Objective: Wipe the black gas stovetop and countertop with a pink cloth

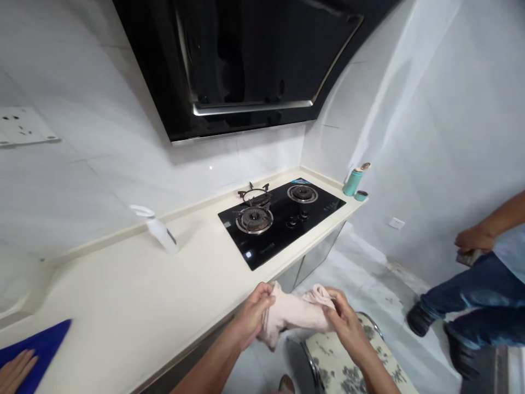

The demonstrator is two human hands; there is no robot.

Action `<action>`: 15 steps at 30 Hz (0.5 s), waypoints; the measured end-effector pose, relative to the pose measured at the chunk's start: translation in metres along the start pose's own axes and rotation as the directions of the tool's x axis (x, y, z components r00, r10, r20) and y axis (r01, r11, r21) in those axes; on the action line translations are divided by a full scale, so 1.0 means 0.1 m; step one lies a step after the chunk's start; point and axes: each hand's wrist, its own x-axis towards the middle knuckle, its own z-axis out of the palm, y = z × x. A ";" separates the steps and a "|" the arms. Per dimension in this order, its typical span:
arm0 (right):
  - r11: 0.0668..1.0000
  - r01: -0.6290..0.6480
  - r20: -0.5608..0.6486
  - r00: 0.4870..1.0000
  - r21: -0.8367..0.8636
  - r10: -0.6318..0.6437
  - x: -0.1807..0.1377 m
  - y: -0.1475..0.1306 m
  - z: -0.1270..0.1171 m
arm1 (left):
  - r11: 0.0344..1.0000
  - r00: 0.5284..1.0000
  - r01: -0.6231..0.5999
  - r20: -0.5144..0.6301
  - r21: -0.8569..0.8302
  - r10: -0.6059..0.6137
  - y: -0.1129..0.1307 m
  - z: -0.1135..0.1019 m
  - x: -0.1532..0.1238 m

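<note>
Both my hands hold a pale pink cloth (293, 314) in front of the counter edge, above the floor. My left hand (255, 314) is closed on the cloth's left end, and my right hand (342, 317) pinches its right end. The cloth is bunched and sags between them. The cream countertop (164, 295) lies just to the left of my hands.
A black two-burner gas hob (283, 219) is set in the counter under a black range hood (254, 60). A white spray bottle (159, 230) stands on the counter, a teal flask (353, 181) at the far corner. Another person's hand (14, 369) rests on a blue cloth (39, 347). A person in jeans (476, 284) sits at right. A patterned stool (348, 355) is below my hands.
</note>
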 end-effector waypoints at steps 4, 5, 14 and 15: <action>0.974 -0.124 0.226 0.971 0.191 0.079 0.30 0.05 -0.04 | 0.997 0.995 -0.064 -0.076 -0.042 0.061 0.10 0.10 0.00; 0.960 -0.149 0.243 0.966 0.239 0.089 0.36 0.07 -0.02 | 0.995 0.992 -0.080 -0.101 -0.052 0.075 0.11 0.10 0.00; 0.978 -0.177 0.380 0.917 0.108 0.124 0.71 -0.05 -0.03 | 0.999 0.989 -0.048 -0.144 -0.012 0.046 0.21 -0.05 -0.25; 0.973 -0.182 0.348 0.929 0.139 0.124 0.73 -0.07 -0.08 | 0.998 0.990 -0.047 -0.128 0.032 0.051 0.25 -0.07 -0.31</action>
